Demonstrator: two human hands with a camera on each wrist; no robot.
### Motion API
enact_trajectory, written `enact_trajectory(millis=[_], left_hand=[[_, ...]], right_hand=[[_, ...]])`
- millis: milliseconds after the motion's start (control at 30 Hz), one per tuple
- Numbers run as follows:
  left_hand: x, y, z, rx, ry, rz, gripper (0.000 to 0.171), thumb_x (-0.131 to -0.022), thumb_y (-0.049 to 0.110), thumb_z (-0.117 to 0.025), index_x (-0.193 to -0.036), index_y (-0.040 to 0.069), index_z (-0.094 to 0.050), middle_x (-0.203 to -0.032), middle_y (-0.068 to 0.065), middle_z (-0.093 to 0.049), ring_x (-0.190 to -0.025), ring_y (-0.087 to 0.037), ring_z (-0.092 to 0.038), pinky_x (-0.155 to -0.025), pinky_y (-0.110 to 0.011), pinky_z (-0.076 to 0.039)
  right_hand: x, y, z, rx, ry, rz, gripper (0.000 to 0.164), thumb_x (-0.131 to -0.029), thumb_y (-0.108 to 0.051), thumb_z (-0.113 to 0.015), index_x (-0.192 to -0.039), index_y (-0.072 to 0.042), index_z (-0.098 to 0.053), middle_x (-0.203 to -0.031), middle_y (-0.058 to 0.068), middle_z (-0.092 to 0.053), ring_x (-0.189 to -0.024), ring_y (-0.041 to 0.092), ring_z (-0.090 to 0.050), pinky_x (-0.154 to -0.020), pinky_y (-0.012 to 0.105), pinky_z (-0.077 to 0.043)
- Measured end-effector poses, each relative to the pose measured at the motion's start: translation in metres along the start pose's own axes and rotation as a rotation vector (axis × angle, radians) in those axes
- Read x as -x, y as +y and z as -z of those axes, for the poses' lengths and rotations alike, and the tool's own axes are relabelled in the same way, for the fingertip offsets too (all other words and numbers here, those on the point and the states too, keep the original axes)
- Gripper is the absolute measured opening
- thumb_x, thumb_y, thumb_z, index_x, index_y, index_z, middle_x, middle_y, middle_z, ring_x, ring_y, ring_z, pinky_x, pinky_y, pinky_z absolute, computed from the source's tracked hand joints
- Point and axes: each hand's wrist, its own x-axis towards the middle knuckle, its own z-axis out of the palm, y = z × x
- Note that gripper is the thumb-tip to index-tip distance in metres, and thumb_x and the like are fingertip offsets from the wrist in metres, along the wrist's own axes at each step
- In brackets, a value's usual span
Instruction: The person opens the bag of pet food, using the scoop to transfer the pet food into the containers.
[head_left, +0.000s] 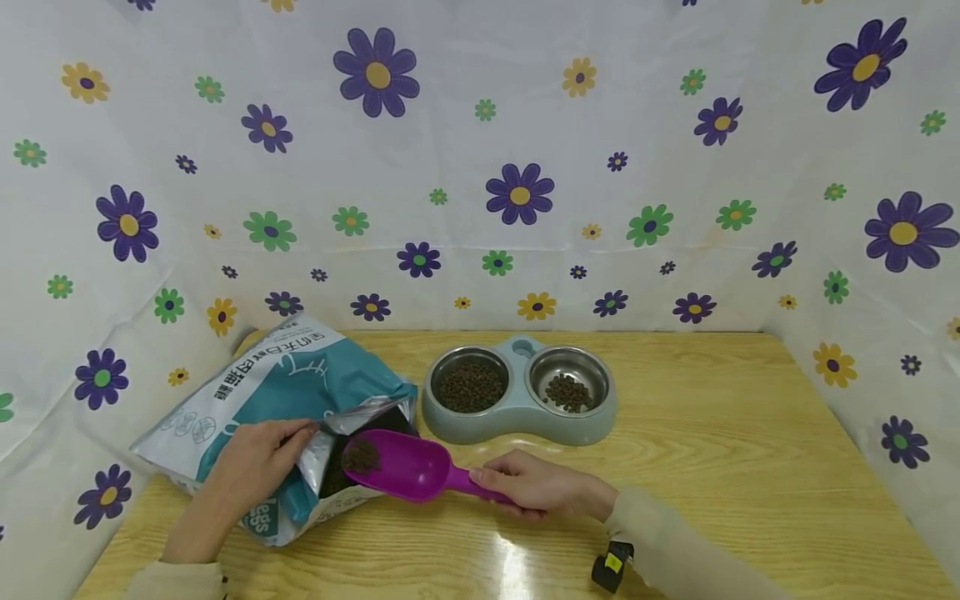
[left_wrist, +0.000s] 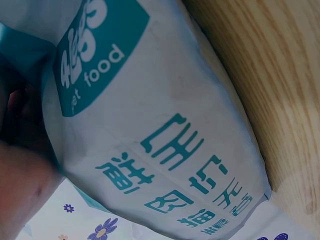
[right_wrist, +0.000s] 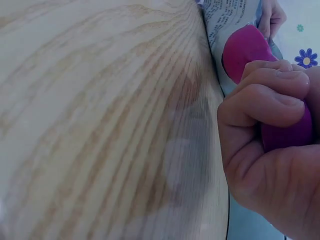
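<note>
A magenta scoop (head_left: 411, 472) has its tip inside the mouth of a teal and white pet food bag (head_left: 288, 379), with some brown kibble (head_left: 362, 456) at that tip. Curled round the scoop's handle is my right hand (head_left: 536, 486), also seen in the right wrist view. At the bag's opening, my left hand (head_left: 258, 457) pinches the silvery rim between thumb and fingers. The bag lies on its side, and its inside is mostly dark. In the left wrist view, the bag's printed side (left_wrist: 150, 130) fills much of the picture, and the fingertips are in shadow.
Behind the scoop stands a grey-blue double bowl holder (head_left: 517, 423). Its left metal bowl (head_left: 468, 354) holds much kibble, its right metal bowl (head_left: 570, 354) a small heap. The wooden table (head_left: 720, 450) meets a flower-patterned curtain (head_left: 450, 150) at the back and sides.
</note>
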Motion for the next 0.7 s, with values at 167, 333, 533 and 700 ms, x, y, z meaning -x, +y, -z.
enact_trajectory(millis=[167,333,533,700], left_hand=[[0.0,0.0,0.0,-0.005,0.008,-0.002,0.023,-0.1,0.013,-0.064,-0.116,0.002,-0.078,-0.11,-0.019,-0.077,-0.097,-0.038,-0.075,-0.083,-0.056,-0.058],[-0.001,0.0,-0.001,-0.008,0.016,-0.007,0.023,-0.1,0.013,-0.065,-0.115,0.002,-0.078,-0.11,-0.019,-0.077,-0.096,-0.038,-0.075,-0.082,-0.056,-0.058],[-0.001,0.0,-0.001,-0.011,0.011,-0.004,0.023,-0.1,0.013,-0.065,-0.115,0.003,-0.078,-0.109,-0.018,-0.078,-0.096,-0.037,-0.075,-0.082,-0.056,-0.058],[-0.001,0.0,-0.001,-0.014,0.009,-0.003,0.023,-0.1,0.014,-0.065,-0.115,0.004,-0.078,-0.108,-0.018,-0.078,-0.095,-0.037,-0.075,-0.082,-0.056,-0.058]], right_hand=[[0.002,0.002,-0.002,-0.034,-0.01,0.015,0.054,-0.109,-0.039,-0.047,-0.104,0.012,-0.061,-0.059,-0.005,-0.048,-0.042,0.005,-0.034,-0.036,0.019,-0.029],[0.006,0.0,-0.002,-0.047,-0.024,0.032,0.055,-0.109,-0.04,-0.047,-0.104,0.013,-0.06,-0.058,-0.005,-0.048,-0.041,0.005,-0.034,-0.036,0.02,-0.029],[0.015,-0.001,0.002,-0.037,-0.014,0.054,0.056,-0.109,-0.04,-0.047,-0.104,0.014,-0.058,-0.059,-0.005,-0.047,-0.043,0.006,-0.033,-0.037,0.02,-0.029],[0.026,-0.006,0.013,0.011,0.034,0.046,0.057,-0.109,-0.042,-0.048,-0.105,0.013,-0.059,-0.06,-0.006,-0.047,-0.045,0.006,-0.033,-0.038,0.02,-0.028]])
